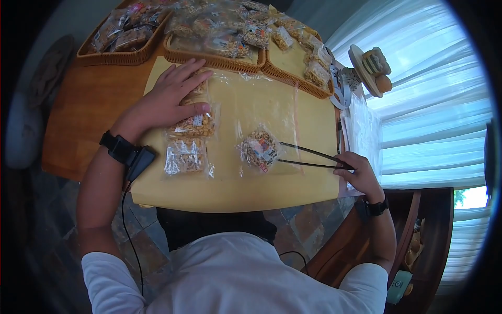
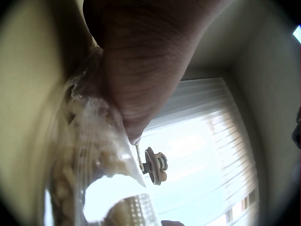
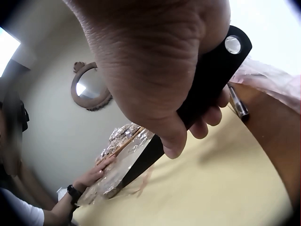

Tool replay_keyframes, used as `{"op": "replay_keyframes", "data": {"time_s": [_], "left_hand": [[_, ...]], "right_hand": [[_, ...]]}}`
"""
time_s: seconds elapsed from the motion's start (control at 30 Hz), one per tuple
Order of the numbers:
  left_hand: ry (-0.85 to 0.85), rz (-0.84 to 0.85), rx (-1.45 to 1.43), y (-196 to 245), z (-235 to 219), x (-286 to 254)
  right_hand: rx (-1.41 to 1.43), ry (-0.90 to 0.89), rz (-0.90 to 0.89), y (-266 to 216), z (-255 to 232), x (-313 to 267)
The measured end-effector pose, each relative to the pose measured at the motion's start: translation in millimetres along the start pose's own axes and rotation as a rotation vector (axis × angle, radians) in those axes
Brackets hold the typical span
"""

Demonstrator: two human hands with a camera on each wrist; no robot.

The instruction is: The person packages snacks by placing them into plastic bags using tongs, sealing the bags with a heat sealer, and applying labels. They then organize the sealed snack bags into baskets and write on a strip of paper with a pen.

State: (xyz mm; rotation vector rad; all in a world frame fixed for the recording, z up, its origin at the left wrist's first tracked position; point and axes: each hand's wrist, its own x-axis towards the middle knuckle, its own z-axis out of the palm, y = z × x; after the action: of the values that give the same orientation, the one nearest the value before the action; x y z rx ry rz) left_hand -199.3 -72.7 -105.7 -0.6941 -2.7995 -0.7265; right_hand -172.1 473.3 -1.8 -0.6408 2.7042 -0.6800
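Black tongs (image 1: 308,155) are gripped near their rear end by my right hand (image 1: 358,175); their tips meet a wrapped snack packet (image 1: 260,149) lying on a large clear plastic bag (image 1: 266,107). My left hand (image 1: 170,99) lies with spread fingers over a column of wrapped packets at the left of the yellow sheet, its thumb on the middle packet (image 1: 194,124). The nearest packet (image 1: 185,155) sits below that hand. In the right wrist view, thumb and fingers wrap the black tongs (image 3: 207,80). The left wrist view shows clear wrapping (image 2: 94,136) under the hand.
Wicker baskets of packets stand along the back: one at left (image 1: 112,58), one in the middle (image 1: 212,62), one at right (image 1: 298,82). A small round stand (image 1: 366,70) is at the back right, near white curtains (image 1: 418,104). A pen (image 3: 240,106) lies by the right edge.
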Motion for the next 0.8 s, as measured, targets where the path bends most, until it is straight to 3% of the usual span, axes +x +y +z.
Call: {"op": "replay_keyframes", "data": {"time_s": [0.23,0.4,0.5,0.6,0.8], "left_hand": [[0.005,-0.026,-0.003,0.8,1.4,0.4],[0.005,-0.021,-0.007,2.5,0.0,1.0],[0.008,-0.019,0.003,0.3,1.7,0.2],[0.022,-0.022,0.046,5.8,0.6,-0.8],[-0.046,0.089,0.068,68.7,-32.8,-41.4]], "right_hand": [[-0.022,-0.093,-0.086,-25.7,21.4,8.3],[-0.058,-0.145,-0.138,-17.7,12.3,17.5],[0.067,-0.020,-0.060,5.1,2.2,22.0],[-0.025,0.054,-0.034,4.3,9.1,32.4],[0.021,0.004,-0.119,-10.4,30.8,36.8]]}}
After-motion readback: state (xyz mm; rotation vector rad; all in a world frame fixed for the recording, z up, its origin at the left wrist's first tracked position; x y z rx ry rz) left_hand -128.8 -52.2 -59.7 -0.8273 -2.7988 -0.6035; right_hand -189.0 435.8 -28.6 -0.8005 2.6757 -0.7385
